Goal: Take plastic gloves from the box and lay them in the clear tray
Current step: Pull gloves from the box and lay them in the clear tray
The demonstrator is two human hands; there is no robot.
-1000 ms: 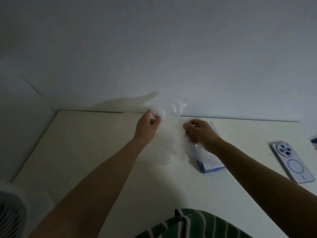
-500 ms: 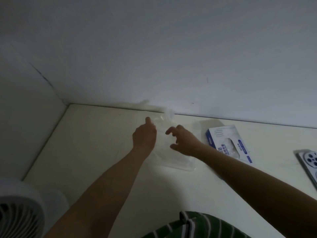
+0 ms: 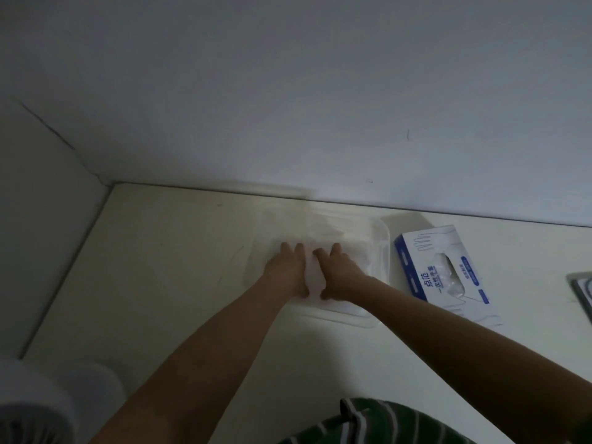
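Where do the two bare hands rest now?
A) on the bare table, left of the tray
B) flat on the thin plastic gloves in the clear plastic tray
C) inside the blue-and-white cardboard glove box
B: left hand and right hand lie flat on the plastic gloves inside the clear tray; the box lies apart.

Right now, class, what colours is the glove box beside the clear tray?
The glove box is white with dark blue side bands and lettering, seen in the head view.
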